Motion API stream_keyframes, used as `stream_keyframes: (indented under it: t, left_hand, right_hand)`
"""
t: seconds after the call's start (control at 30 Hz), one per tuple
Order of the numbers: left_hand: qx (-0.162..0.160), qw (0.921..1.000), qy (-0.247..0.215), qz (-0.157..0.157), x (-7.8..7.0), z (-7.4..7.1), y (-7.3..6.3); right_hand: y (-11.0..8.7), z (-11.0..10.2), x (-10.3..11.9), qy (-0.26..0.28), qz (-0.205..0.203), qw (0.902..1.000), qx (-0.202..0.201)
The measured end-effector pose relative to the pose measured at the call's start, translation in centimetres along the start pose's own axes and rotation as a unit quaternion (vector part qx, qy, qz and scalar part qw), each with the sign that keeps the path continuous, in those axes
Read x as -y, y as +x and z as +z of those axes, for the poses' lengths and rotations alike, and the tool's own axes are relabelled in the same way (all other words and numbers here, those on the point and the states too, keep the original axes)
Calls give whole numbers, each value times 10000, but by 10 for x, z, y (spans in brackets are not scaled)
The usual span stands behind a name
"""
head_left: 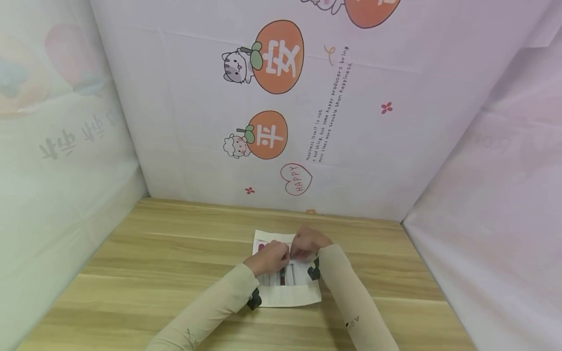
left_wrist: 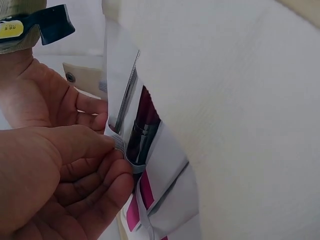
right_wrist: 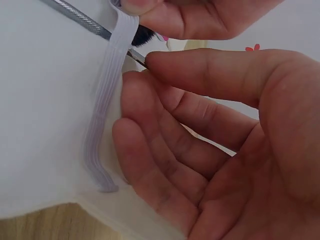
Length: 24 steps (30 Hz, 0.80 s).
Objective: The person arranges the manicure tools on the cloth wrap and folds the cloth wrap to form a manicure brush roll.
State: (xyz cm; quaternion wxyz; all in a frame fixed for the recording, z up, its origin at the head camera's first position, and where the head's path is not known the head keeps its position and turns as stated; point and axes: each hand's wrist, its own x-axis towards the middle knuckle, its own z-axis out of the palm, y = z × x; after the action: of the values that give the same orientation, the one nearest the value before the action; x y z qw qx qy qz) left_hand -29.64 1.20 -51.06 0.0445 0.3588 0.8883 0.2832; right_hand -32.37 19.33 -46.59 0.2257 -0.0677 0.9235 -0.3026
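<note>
A white fabric case lies unfolded on the table, below both hands. An elastic band runs across it. My left hand pinches this band between thumb and finger beside a brush with a dark red handle and black bristles, which is tucked under the band. A thin metal tool with a knurled handle passes beneath the band; its exact kind cannot be told. My right hand pinches the tool's narrow tip between thumb and index finger, its other fingers curled beside the band.
The wooden table extends around the case. White printed cloth hangs behind the table, with more cloth along both sides. Pink shapes show on the case near the left hand. A snap tab stands at the case's edge.
</note>
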Motion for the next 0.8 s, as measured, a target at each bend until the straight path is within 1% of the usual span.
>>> stream_keyframes:
  t: [0.07,0.13,0.17,0.23,0.3,0.37,0.43,0.47,0.5,0.57,0.6,0.7,0.8]
  left_hand:
    - [127,9996,-77,-238,-11,-8,-4]
    - [136,9994,-1,-309,-12,-6,-4]
    - [117,9994,56,-312,-13,-5,-4]
    - [71,9997,138,-206,-15,-5,-4]
    - [80,9997,160,-137,-17,-7,-6]
    - [107,9997,192,-106,-17,-14,-9]
    - [133,9996,199,-159,-16,-23,-12]
    - [149,9994,157,-268,-14,-30,-13]
    - [133,9993,140,-332,-11,-37,-16]
    - [67,9987,45,-504,0,-49,-20]
    - [14,9983,-23,-587,5,-55,-22]
    - [-131,9956,-226,-896,25,-71,-29]
    - [-299,9920,-364,-1170,48,-82,-30]
  right_hand:
    - [0,1,1,-92,10,10000,34]
    - [0,2,2,-187,-25,9998,54]
    - [0,3,3,-246,-48,9997,56]
    - [-2,3,3,-392,-111,9992,61]
    - [-4,3,4,-615,-218,9979,57]
    - [-9,0,3,-930,-299,9952,-5]
    - [-16,-5,2,-1165,-342,9925,-145]
    - [-20,-8,2,-1263,-385,9910,-236]
    - [-26,-11,2,-1334,-441,9895,-327]
    - [-38,-18,3,-1288,-551,9891,-460]
    - [-45,-22,2,-1222,-700,9887,-508]
    - [-66,-28,0,-1005,-1113,9871,-566]
    - [-89,-30,-5,-839,-1334,9857,-601]
